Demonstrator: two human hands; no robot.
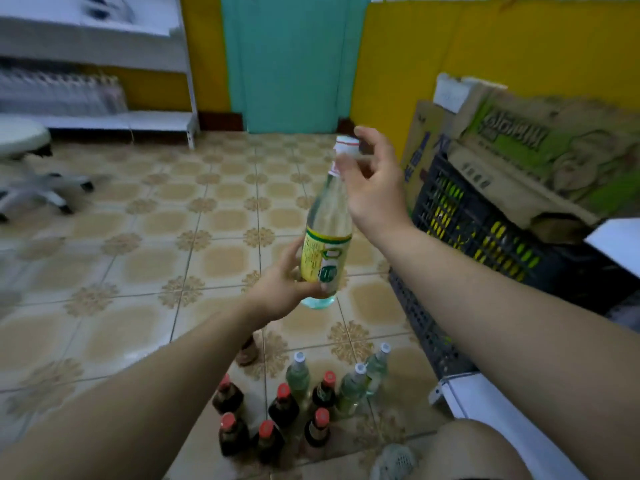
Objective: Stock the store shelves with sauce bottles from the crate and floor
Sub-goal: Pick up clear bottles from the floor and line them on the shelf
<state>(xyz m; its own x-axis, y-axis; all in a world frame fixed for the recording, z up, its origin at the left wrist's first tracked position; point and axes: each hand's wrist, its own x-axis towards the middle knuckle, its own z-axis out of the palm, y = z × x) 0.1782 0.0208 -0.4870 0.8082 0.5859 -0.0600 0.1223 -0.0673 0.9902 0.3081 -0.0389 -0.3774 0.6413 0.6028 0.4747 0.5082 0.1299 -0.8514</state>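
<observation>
Tiled floor point(138, 258), yellow wall point(485, 64), sauce bottles point(284, 403) standing

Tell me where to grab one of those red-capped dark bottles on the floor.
Pinch the dark bottle by its neck just under the red cap, coming straight down from above: it stands upright, and neighbouring bottles crowd its body on the sides.

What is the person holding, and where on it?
The left hand grips a clear bottle by its labelled lower part. The right hand is at the cap; grip unclear.
</observation>
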